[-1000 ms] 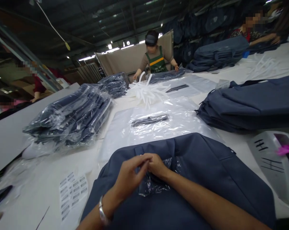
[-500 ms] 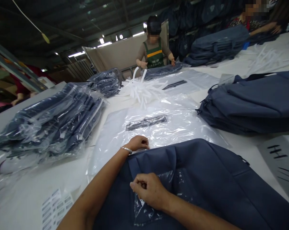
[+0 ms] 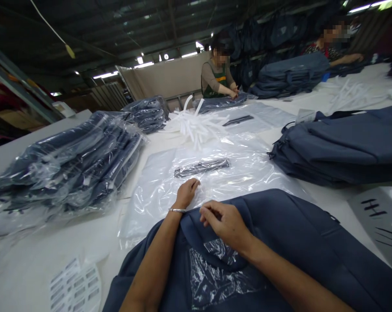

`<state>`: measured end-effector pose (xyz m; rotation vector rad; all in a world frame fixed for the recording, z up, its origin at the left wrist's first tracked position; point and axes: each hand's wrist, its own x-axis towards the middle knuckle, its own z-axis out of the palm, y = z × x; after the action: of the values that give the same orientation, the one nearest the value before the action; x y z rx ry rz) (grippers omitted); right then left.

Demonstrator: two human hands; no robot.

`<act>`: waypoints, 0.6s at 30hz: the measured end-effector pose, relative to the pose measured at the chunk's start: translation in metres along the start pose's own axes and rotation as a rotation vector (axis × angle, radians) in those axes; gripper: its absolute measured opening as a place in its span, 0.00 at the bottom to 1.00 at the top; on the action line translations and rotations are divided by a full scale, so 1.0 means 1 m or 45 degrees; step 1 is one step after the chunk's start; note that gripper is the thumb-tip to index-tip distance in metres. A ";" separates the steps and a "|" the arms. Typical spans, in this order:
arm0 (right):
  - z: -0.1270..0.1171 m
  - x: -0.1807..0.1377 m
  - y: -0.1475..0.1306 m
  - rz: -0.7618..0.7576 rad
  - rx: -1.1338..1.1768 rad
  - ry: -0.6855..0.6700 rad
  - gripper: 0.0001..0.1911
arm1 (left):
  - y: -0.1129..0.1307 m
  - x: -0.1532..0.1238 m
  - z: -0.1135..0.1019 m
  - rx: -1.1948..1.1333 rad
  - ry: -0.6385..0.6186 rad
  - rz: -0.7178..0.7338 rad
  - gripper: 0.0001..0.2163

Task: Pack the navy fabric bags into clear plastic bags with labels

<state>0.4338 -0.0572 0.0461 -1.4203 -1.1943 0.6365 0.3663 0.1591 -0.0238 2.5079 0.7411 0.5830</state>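
Note:
A navy blue bag [image 3: 290, 247] lies flat in front of me with a crinkled clear plastic piece [image 3: 215, 273] on it. My left hand [image 3: 186, 193], a bracelet on its wrist, rests at the bag's far edge with its fingers curled down on the stack of clear plastic bags [image 3: 215, 177]. My right hand [image 3: 223, 221] hovers over the bag's top edge, fingers bent in a loose pinch; whether anything is in them is hidden. A dark strip [image 3: 201, 167] lies on the plastic stack just beyond my left hand.
A heap of bagged navy items [image 3: 72, 160] lies at left, a stack of unbagged navy bags [image 3: 342, 143] at right. White strips [image 3: 199, 123] are piled beyond the plastic. A label sheet [image 3: 75, 288] lies near left. A person in a green apron [image 3: 217, 73] works at the far end.
My right hand has moved up from the plastic piece toward the bag's top edge. My left hand stays at the bag's far edge on the clear plastic. The view shifted slightly.

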 end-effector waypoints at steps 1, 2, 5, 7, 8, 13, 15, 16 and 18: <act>-0.008 0.011 0.001 -0.069 -0.190 0.048 0.07 | 0.000 0.001 0.001 -0.020 0.031 0.003 0.14; -0.014 0.022 0.004 -0.106 -0.382 0.078 0.05 | 0.001 0.002 0.001 -0.043 0.049 0.010 0.14; -0.023 0.051 0.019 -0.076 -0.910 0.068 0.11 | 0.001 0.004 0.003 -0.116 0.056 0.039 0.14; -0.022 0.065 0.032 -0.127 -1.161 -0.017 0.20 | 0.001 0.005 0.003 -0.155 0.055 0.051 0.14; -0.020 0.070 0.039 -0.203 -1.247 -0.059 0.24 | 0.001 0.006 0.003 -0.170 0.055 0.053 0.15; -0.017 0.090 0.056 -0.581 -1.467 -0.200 0.09 | 0.000 0.009 0.002 -0.200 0.069 0.033 0.14; -0.021 0.093 0.056 -0.639 -1.520 -0.295 0.08 | 0.001 0.009 0.002 -0.199 0.097 0.014 0.13; -0.024 0.093 0.056 -0.650 -1.531 -0.331 0.09 | 0.002 0.009 0.002 -0.199 0.109 0.005 0.13; -0.028 0.089 0.055 -0.654 -1.529 -0.359 0.09 | 0.003 0.009 0.001 -0.202 0.131 -0.013 0.12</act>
<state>0.5065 0.0196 0.0218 -1.8516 -2.2561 -0.3658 0.3753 0.1615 -0.0206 2.3419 0.7148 0.7421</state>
